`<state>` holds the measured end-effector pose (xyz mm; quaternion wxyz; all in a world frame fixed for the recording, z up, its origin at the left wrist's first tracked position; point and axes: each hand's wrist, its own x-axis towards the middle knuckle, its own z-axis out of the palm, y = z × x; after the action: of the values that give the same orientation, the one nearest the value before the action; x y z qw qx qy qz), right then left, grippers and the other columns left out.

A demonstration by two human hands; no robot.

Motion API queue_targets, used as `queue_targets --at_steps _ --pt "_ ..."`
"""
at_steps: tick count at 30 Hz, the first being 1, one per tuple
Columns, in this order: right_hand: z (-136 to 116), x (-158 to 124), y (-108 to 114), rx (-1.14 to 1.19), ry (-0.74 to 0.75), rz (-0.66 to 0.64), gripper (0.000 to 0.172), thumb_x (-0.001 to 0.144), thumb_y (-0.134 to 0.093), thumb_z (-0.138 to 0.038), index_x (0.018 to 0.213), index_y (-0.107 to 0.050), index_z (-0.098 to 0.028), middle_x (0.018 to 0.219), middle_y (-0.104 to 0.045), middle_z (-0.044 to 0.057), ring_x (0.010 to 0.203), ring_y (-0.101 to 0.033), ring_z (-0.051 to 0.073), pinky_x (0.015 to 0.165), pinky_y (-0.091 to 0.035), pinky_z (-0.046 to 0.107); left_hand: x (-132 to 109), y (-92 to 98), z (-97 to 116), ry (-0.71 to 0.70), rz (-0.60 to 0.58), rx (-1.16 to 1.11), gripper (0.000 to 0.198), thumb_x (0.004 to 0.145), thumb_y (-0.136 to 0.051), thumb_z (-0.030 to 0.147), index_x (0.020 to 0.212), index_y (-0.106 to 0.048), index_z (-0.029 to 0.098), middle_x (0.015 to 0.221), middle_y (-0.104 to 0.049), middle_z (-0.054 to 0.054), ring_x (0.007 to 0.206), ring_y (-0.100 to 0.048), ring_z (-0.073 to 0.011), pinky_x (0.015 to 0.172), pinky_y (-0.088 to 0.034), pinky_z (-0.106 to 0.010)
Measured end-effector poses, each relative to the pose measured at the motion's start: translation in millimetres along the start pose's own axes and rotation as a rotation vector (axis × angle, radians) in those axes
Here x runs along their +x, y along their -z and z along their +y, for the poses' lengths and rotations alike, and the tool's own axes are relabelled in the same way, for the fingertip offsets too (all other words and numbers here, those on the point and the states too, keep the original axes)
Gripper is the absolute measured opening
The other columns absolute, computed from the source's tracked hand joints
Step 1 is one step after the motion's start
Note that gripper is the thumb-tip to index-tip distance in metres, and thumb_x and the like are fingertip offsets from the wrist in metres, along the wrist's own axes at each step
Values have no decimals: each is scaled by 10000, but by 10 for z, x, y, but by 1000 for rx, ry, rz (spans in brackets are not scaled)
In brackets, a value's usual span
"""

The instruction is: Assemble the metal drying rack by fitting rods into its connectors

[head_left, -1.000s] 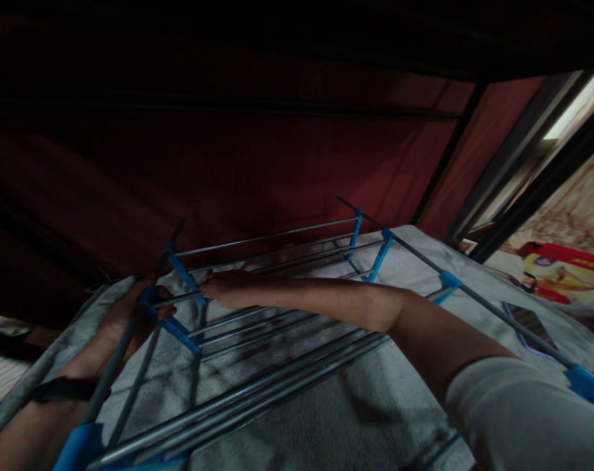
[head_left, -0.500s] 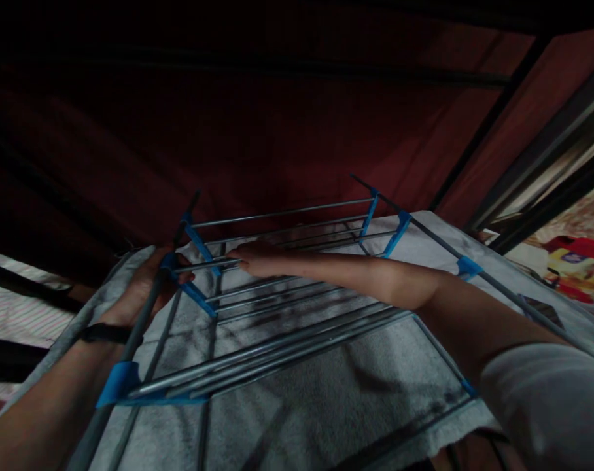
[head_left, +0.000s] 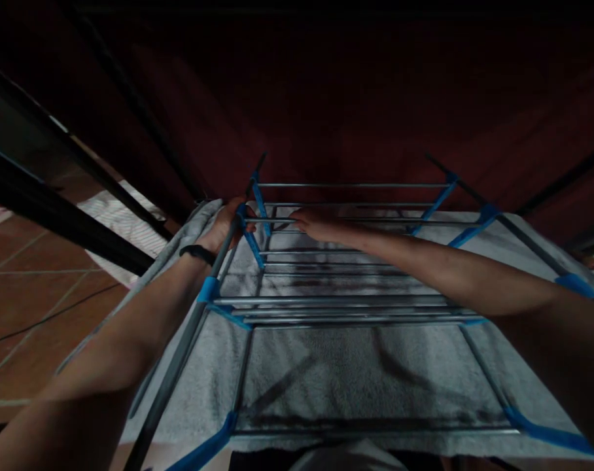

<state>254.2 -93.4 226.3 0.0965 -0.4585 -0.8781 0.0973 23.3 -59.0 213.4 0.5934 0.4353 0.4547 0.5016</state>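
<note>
A rack of grey metal rods [head_left: 356, 300] and blue plastic brackets stands over a white towel-like cloth [head_left: 326, 366]. My left hand [head_left: 225, 224], a dark band on its wrist, is closed around the left side tube at a blue bracket [head_left: 252, 243]. Its fingertips show on the inner side. Reaching across the rack, my right hand [head_left: 314, 224] is closed on a thin cross rod [head_left: 272, 221] close to that bracket. Part of the rod is hidden by the hand and forearm. More blue brackets [head_left: 473, 224] hold the rods on the right side.
A dark red cloth wall [head_left: 350, 98] rises behind the rack, with dark frame bars [head_left: 125, 85] at the left. Beyond the cloth's left edge are a tiled floor [head_left: 46, 294], a thin cable [head_left: 56, 315] and a striped cloth [head_left: 115, 222].
My view has turned to the left, so the rack and both hands appear farther right and the tiled floor shows. Both hands keep their hold at nearly the same places on the rack.
</note>
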Motion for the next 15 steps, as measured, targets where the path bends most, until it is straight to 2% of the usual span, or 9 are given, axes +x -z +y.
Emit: queue_targets --at_steps 5,8,15 --pt "-13 -8 -22 11 -33 -4 297 1004 -443 -186 1131 -704 -123 1135 -725 97 1009 -638 202 851 -406 274 3 -12 -14 8 24 -24 277 928 -517 327 683 -532 199 490 -501 2 406 -427 -126 490 -383 -283" --pt "-17 -9 -25 10 -39 -3 309 1001 -436 -183 1146 -704 -132 1156 -719 88 1018 -632 197 864 -400 273 -7 -14 -14 -4 -4 -12 293 949 -472 298 676 -524 205 483 -493 0 406 -433 -127 497 -381 -280" --pt "34 3 -45 10 -22 2 300 1000 -458 -194 1167 -701 -138 1122 -731 86 1031 -638 199 867 -401 277 -27 -14 -7 -27 -42 40 341 949 -477 363 646 -529 216 465 -489 -6 419 -438 -143 512 -420 -286"
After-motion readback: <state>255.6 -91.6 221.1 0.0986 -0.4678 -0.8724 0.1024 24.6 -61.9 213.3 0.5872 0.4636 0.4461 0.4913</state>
